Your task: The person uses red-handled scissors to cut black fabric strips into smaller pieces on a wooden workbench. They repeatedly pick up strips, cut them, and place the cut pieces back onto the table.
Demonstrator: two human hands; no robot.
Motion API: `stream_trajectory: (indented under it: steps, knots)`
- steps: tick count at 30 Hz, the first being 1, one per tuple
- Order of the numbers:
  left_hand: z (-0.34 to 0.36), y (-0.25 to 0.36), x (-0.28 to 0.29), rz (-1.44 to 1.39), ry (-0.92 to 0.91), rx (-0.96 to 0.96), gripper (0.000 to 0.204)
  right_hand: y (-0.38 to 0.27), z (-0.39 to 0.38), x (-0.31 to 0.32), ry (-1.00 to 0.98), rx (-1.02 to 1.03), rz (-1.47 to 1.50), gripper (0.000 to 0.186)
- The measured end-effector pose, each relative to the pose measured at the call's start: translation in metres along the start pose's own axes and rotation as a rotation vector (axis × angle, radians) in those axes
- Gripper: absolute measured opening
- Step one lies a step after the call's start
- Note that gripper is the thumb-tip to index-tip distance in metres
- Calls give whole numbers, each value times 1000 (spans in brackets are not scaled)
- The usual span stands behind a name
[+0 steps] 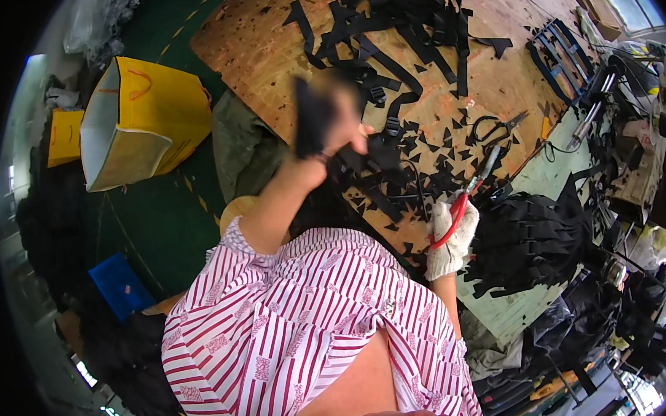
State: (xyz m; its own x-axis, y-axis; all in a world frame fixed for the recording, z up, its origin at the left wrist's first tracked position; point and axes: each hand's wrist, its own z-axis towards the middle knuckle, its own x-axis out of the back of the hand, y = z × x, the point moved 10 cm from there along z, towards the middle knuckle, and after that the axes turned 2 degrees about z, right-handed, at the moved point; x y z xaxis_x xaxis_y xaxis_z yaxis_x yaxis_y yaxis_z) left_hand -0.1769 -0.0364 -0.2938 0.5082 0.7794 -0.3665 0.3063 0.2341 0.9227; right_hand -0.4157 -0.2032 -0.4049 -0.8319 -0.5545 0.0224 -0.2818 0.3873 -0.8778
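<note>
while right hand (454, 235) grips one red-handled tool (461, 203) | left hand (341, 133): blurred, can't tell grip | one scissors (506, 127) beyond

The cutting tool (464, 200) in my gloved right hand (452, 237) has curved red handles and a narrow metal end, slanting away from me and to the right above the tabletop (263, 67). At my left hand (340, 137), a black piece (310, 122) shows upright, too blurred to make out its kind.
</note>
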Motion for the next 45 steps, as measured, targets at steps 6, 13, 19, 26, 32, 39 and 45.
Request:
stream_trajectory:
  steps: [6, 13, 19, 26, 32, 39, 45]
  knots:
    - [-2, 143, 13, -113, -92, -492, 23, 4, -8, 8, -29, -72, 170, 39]
    - [39, 131, 50, 233, -87, -439, 26, 8, -12, 0, -19, -80, 122, 40]
    - [99, 17, 29, 819, 136, -313, 29, 8, -13, 1, 49, 43, 85, 21]
    - [157, -81, -20, 1151, -141, -223, 33, 7, -18, -3, 70, 26, 79, 16]
    - [168, -128, 6, 1346, -90, 6, 31, 1, -29, -6, 102, -51, 172, 18]
    - [112, -48, -15, 1037, -111, -247, 23, 1, -18, -7, -11, -30, 140, 33]
    - [43, -22, -41, 116, -387, -6, 32, -25, 16, -33, -194, 60, 249, 14]
